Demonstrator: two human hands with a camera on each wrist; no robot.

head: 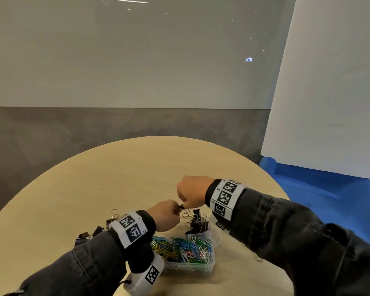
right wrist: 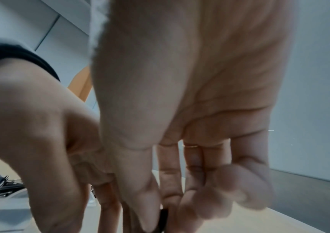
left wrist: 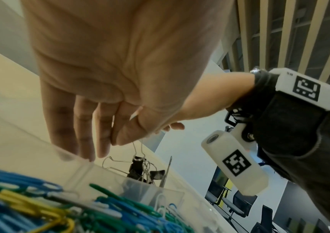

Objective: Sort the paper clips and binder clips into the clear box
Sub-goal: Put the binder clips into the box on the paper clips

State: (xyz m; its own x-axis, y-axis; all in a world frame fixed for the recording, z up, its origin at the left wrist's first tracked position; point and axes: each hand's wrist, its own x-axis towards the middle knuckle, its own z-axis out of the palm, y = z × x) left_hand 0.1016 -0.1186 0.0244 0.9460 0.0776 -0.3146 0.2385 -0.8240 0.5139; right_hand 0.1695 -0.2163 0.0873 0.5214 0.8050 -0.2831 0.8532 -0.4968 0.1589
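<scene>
Both hands meet just above the far end of the clear box [head: 190,268]. My left hand [head: 176,207] and right hand [head: 185,205] pinch one small black binder clip [head: 181,206] between them. In the right wrist view the thumb and fingers close on its black body [right wrist: 164,214]. In the left wrist view a wire handle [left wrist: 138,149] hangs from the left fingertips. The box's large compartment holds several coloured paper clips [head: 179,251]. Its small far compartment holds several black binder clips [head: 198,224].
Loose black binder clips [head: 83,236] lie on the round wooden table [head: 126,178] left of my left wrist, another [head: 113,215] behind it. A small wire piece [head: 259,258] lies right of the box. A white panel [head: 329,82] stands at the far right.
</scene>
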